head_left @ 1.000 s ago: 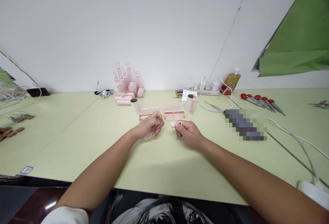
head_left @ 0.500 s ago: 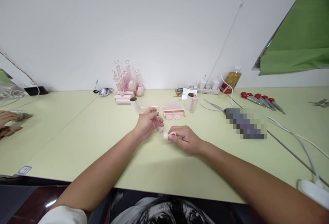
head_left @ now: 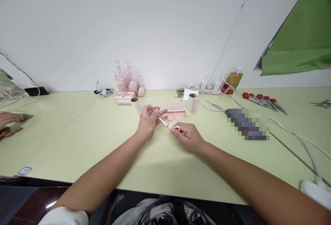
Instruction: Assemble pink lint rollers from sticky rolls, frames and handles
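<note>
Between my hands, above the table, is a clear pinkish tube (head_left: 162, 120), tilted down to the right. My left hand (head_left: 148, 123) is closed around its upper end, some fingers sticking out past it. My right hand (head_left: 188, 136) pinches a pale pink cap with a loop handle (head_left: 176, 128) at the tube's lower end; tube and cap meet in line. Just beyond the hands lies an open pink case (head_left: 176, 114) with round pink discs in front. A white cylinder (head_left: 135, 105) stands behind my left hand. Another white cylinder (head_left: 190, 102) stands by a capped pink tube (head_left: 196, 104).
Pink tubes with heart-shaped loops (head_left: 126, 77) cluster by the wall. A power strip (head_left: 207, 90) with chargers, a drink bottle (head_left: 234, 79), red-ended tools (head_left: 263, 101) and a pixelated dark object (head_left: 245, 125) are to the right. Another person's hand (head_left: 9, 120) works at far left.
The tube and the looped cap, apart or barely touching before, now meet end to end. My left hand's grip has shifted, and the cap has risen slightly.
</note>
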`<action>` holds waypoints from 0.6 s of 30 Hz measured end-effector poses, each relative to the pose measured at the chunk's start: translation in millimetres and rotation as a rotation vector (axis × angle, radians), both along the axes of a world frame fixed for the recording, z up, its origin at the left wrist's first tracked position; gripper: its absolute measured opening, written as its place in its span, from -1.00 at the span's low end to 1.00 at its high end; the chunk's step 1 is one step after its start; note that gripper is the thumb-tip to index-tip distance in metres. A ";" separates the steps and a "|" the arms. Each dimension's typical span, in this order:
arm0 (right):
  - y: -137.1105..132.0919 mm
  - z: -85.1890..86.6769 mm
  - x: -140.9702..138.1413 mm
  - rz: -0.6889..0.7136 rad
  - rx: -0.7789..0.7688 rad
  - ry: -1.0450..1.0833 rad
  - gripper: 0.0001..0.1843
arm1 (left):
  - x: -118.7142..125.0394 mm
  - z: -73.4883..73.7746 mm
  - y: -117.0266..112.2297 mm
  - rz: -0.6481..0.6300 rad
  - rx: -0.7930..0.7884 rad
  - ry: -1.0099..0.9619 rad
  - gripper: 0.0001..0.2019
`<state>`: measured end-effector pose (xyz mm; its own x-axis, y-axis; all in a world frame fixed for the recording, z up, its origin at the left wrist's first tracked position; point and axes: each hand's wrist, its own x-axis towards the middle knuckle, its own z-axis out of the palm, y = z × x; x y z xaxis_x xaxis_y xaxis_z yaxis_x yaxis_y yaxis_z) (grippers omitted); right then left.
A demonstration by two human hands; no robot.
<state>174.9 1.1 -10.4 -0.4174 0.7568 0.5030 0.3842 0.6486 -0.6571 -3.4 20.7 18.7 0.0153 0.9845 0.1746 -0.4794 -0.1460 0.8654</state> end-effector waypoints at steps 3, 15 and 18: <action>2.0 0.3 2.4 -0.090 -0.064 0.132 -0.55 | -5.2 -0.6 1.8 -0.024 0.021 0.221 -0.52; 15.1 -1.1 12.0 -0.066 -0.197 0.238 -0.53 | -15.1 -4.8 -8.8 -0.500 0.286 1.076 -0.80; 11.5 -2.2 9.0 -0.010 -0.170 0.190 -0.55 | -14.7 -2.1 -9.2 -0.442 0.328 1.101 -0.79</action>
<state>183.9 12.6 -12.6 -0.3195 0.8409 0.4369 0.2493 0.5194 -0.8173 -18.1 11.5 16.6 0.6315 0.7695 0.0955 0.4198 -0.4428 0.7923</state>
